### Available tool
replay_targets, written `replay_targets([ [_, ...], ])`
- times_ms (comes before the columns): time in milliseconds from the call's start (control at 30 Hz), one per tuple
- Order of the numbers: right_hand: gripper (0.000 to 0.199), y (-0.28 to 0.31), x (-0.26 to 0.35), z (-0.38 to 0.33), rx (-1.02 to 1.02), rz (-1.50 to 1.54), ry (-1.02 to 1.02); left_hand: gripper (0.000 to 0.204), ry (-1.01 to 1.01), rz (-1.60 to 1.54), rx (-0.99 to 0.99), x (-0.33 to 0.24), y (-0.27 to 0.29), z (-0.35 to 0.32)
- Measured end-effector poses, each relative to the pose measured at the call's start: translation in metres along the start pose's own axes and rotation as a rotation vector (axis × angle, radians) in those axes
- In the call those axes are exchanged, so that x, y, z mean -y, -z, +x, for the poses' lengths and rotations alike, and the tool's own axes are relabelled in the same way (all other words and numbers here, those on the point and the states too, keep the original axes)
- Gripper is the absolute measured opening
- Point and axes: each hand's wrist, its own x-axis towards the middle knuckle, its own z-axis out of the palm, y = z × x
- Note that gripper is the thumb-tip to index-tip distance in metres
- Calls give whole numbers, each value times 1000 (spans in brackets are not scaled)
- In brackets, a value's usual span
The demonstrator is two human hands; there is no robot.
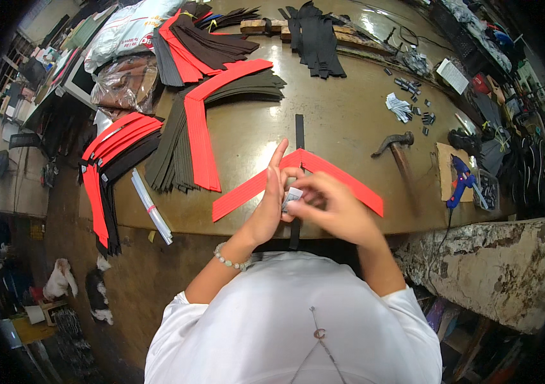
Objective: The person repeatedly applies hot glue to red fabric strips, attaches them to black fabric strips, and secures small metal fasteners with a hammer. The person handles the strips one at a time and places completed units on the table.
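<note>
My left hand (pixel 271 203) and my right hand (pixel 327 206) meet above the near edge of the brown table (pixel 343 121). Together they pinch a small white tag (pixel 293 196) between their fingers. Under the hands lies a red V-shaped strap piece (pixel 349 180) on the table, with a narrow black strip (pixel 299 131) running beneath it from the far side toward me. A bead bracelet sits on my left wrist.
Stacks of red and black V-shaped pieces (pixel 199 128) cover the table's left and far side. A hammer (pixel 398 148), a blue glue gun (pixel 460 181) and small metal bits (pixel 407 83) lie to the right. White sticks (pixel 151 206) rest near the left edge.
</note>
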Motion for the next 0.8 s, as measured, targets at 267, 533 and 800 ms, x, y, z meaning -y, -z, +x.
replay_targets([
  [267,13,-4,-16,11,-167,643,-118,33,117,-13,-139,-1,31,-20],
  [533,15,-12,-36,2,-120,1136,-200,19,-50,-72,-157,8,20,-17],
  [800,16,-20,-56,-1,44,1239,-254,23,-59,166,-27,7,22,-11],
])
